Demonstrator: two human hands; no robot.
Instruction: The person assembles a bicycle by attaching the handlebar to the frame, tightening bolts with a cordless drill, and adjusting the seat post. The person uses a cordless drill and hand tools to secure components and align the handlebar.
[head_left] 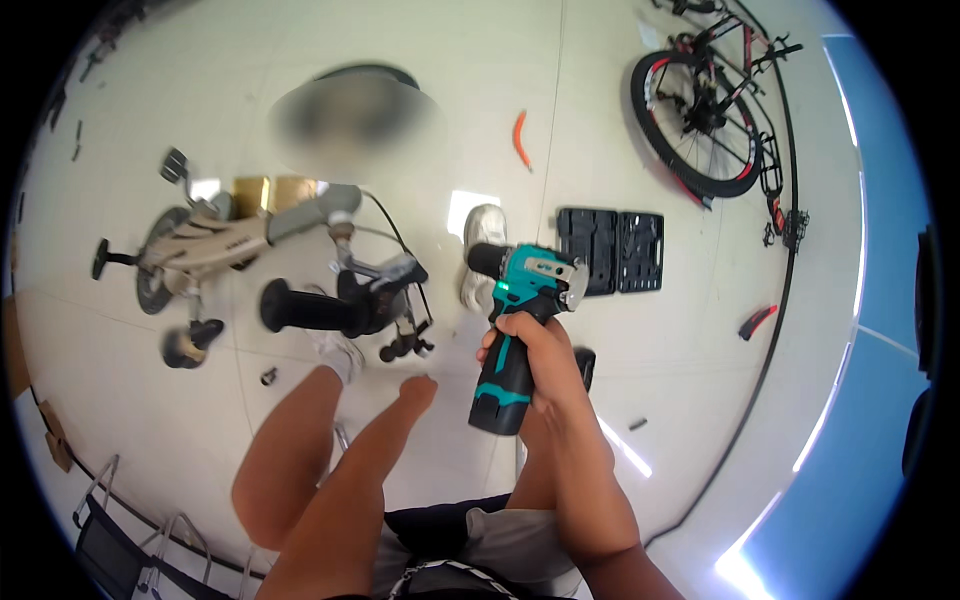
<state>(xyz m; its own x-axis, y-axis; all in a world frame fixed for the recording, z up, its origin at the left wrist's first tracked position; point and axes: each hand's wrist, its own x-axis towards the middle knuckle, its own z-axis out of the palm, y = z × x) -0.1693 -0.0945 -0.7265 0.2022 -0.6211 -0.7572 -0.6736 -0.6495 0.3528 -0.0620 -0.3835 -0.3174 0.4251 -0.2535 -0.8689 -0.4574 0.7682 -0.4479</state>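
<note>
My right hand [540, 350] is wrapped round the handle of a teal and black cordless drill [530, 280], its chuck facing left and its battery pack toward me. A small green light shows on the drill body. My left hand [417, 392] is below the drill and to its left, apart from it; the fingers are too indistinct to read. Just beyond that hand is a small beige bike [225, 240] with a black handlebar grip [300, 308] and pedals. An open black tool case [612, 250] lies on the floor past the drill, to the right.
A mountain bike [705, 110] with red trim lies at the upper right. Orange curved piece [521, 140], red and black piece [757, 322] and small dark part [638, 424] are on the floor. A blurred round shape [350, 110] is at the top. Black chairs [110, 545] stand lower left.
</note>
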